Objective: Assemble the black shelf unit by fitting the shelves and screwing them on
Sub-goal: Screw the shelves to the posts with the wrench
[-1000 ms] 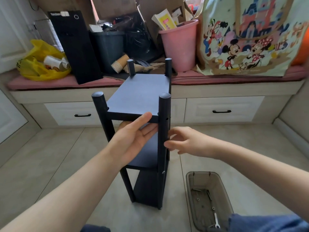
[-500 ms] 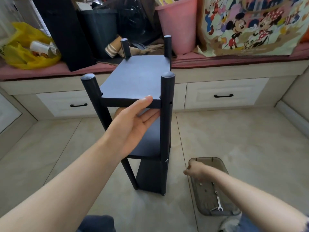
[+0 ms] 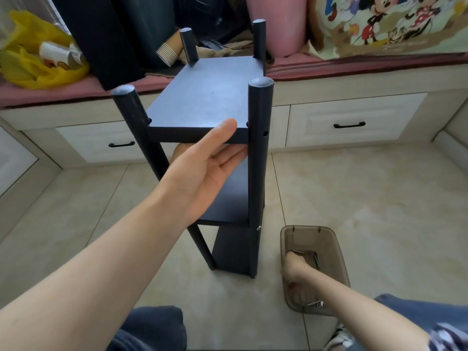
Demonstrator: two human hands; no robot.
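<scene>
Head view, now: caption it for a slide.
Left hand holds the top shelf of the black shelf unit while the right hand reaches into the screw tray.

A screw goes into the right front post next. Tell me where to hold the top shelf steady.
Take the top shelf by its near front edge, from the near side, thumb in front, fingers underneath, as the left hand does. That edge lies bare between the front posts, clear of the open screw hole.
</scene>
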